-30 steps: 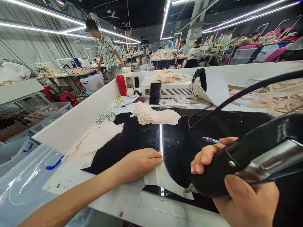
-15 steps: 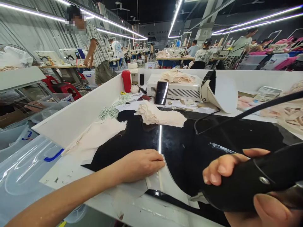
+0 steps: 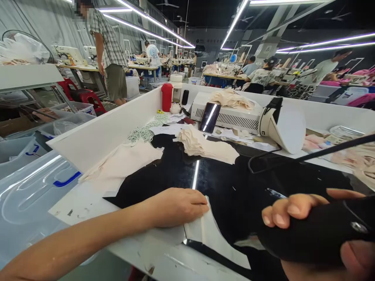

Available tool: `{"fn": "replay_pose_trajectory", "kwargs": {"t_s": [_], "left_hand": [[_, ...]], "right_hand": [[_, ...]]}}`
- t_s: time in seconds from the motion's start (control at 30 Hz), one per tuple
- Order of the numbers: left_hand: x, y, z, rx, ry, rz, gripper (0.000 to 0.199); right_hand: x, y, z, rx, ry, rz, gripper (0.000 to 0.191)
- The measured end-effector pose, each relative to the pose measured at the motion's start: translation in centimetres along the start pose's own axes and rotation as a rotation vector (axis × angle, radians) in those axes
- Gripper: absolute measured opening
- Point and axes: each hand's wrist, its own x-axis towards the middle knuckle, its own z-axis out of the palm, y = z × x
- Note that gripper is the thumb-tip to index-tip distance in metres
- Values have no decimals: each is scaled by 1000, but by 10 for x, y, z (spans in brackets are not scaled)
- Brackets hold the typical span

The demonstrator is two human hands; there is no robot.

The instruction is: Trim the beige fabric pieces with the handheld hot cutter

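My left hand (image 3: 178,207) is closed, its bent fingers pressing the upper end of a pale, curved cut piece (image 3: 218,238) onto the glossy black work surface (image 3: 234,195). A lengthwise strip runs down this piece. On the right, the fingers and thumb of my right hand (image 3: 295,210) wrap around a black corded hand tool (image 3: 316,230). The pointed metal tip (image 3: 249,242) of this tool is beside the curved edge of the piece; contact cannot be made out. Behind my right fingers lies a clear pen (image 3: 275,193), partly hidden.
Layered cream fabric pieces (image 3: 205,146) lie ahead, and more fabric (image 3: 129,164) is at left. A phone (image 3: 210,118) leans against a white box (image 3: 231,115). A cone-shaped lamp (image 3: 288,127), red bottle (image 3: 166,97) and black cable (image 3: 319,150) are around. Several people work beyond.
The view has shifted slightly. The right hand and black tool sit a little further right, the tip still near the pale piece. The left hand keeps its hold. A person at left has walked on.
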Motion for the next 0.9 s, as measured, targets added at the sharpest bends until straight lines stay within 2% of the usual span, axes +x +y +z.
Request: {"fn": "replay_pose_trajectory", "kwargs": {"t_s": [0.17,0.3,0.53,0.9], "left_hand": [[-1,0,2,19,16,13,25],[-1,2,0,16,14,7,24],[-1,4,-1,25,14,16,25],[-4,3,0,1,-25,-18,26]], "right_hand": [[28,17,42,8,136,-80,49],[37,34,57,0,121,-128,44],[35,48,62,32,95,-148,50],[32,48,61,13,83,-158,48]]}}
